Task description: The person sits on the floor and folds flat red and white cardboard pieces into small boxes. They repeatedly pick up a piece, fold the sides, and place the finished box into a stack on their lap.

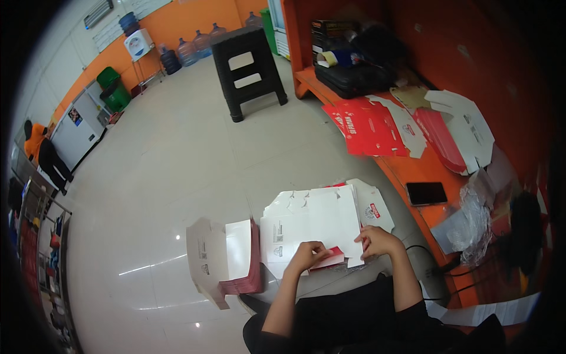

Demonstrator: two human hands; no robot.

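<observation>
A flat white box blank (315, 218) lies in front of me on top of other red-and-white blanks. My left hand (309, 257) is closed on its near edge, where a red-sided flap (333, 255) is folded up. At the blank's right edge, my right hand (377, 241) has its fingers bent around the white card, thumb and fingertips at the corner. Another printed blank (375, 206) sticks out from under it on the right. Whatever supports the blanks is mostly hidden beneath them.
Left of the blanks stands a stack of folded boxes (243, 251). On the orange shelf (392, 171) to the right lie red blanks (371, 127), a phone (427, 193) and clear plastic wrap (474, 218). A black stool (247, 71) stands ahead; a person (44, 153) is far left by a chest freezer (76, 133).
</observation>
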